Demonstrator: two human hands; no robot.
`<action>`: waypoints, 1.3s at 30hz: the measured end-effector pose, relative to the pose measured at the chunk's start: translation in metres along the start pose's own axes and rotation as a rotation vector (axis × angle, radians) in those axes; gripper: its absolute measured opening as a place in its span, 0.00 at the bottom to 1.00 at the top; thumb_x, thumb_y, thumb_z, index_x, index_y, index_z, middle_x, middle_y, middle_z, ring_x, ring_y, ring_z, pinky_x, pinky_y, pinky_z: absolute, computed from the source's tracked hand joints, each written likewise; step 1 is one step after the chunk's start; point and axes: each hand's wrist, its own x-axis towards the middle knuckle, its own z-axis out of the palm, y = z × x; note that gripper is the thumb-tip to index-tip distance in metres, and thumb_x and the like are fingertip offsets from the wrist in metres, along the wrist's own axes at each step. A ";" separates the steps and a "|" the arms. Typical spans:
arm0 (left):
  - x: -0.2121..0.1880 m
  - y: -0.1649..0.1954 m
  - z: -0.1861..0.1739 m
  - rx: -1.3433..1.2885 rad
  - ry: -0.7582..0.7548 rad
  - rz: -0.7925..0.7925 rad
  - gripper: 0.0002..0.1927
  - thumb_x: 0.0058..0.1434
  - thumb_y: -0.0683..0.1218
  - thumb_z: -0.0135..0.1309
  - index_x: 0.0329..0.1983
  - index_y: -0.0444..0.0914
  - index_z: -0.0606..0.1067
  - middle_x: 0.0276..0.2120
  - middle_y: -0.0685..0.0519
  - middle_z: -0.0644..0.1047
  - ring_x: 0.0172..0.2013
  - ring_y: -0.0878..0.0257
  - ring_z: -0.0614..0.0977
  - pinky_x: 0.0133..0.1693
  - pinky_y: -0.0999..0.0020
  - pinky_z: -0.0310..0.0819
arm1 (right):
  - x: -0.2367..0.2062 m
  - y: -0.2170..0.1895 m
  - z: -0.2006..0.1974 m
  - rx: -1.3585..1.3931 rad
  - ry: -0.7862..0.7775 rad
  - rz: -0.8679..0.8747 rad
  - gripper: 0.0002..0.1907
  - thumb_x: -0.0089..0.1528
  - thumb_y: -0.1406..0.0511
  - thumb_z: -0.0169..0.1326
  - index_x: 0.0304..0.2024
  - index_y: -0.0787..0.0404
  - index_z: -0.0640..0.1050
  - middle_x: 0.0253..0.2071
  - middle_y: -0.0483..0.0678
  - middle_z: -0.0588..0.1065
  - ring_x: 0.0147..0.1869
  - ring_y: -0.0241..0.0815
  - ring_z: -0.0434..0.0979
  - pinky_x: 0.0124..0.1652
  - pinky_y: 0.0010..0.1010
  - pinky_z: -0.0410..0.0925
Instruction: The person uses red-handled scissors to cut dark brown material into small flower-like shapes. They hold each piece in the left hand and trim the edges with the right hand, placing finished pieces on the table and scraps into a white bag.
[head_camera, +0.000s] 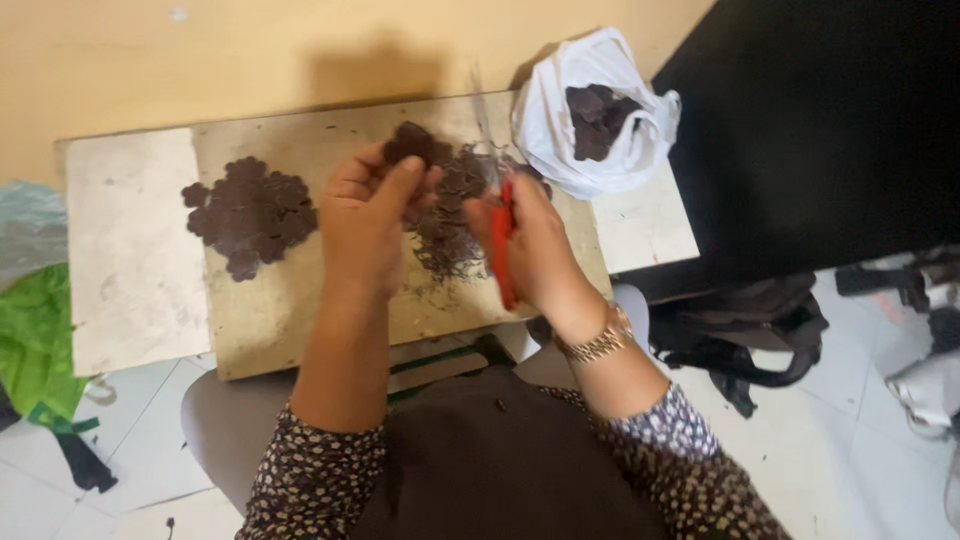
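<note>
The left hand (365, 215) pinches a dark flower-shaped piece (412, 143) over the desk (135, 250). The right hand (528, 245) grips red scissors (500, 235), maybe trimming it. A pile of cut pieces (250, 213) lies ready; more wait in the white bag (590, 115).

Both forearms reached forward, sleeves pushed to the elbows. The left hand (365, 225) was raised, its fingers (400, 185) curled and pinched with the thumb. Just right of those fingers, the right hand (530, 245) was closed in a grip, wrist bent inward.
</note>
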 end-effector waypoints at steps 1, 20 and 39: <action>-0.002 0.000 0.003 0.003 -0.023 0.021 0.07 0.65 0.39 0.58 0.46 0.34 0.76 0.40 0.51 0.82 0.38 0.65 0.85 0.38 0.74 0.79 | -0.004 0.006 -0.003 0.062 -0.054 0.044 0.11 0.71 0.59 0.49 0.44 0.62 0.70 0.34 0.42 0.69 0.35 0.33 0.69 0.34 0.28 0.65; -0.022 -0.003 0.031 0.006 -0.080 0.039 0.10 0.63 0.34 0.58 0.47 0.30 0.75 0.36 0.51 0.81 0.35 0.70 0.81 0.37 0.75 0.77 | -0.031 0.005 -0.016 0.216 -0.454 -0.101 0.24 0.72 0.49 0.41 0.51 0.64 0.71 0.36 0.43 0.67 0.39 0.34 0.65 0.40 0.26 0.63; -0.030 -0.001 0.043 0.048 0.002 0.086 0.08 0.63 0.37 0.59 0.44 0.31 0.75 0.34 0.52 0.81 0.32 0.71 0.79 0.34 0.76 0.76 | -0.025 0.008 -0.014 0.163 -0.441 -0.168 0.28 0.73 0.47 0.38 0.50 0.66 0.70 0.38 0.47 0.69 0.39 0.37 0.67 0.42 0.29 0.64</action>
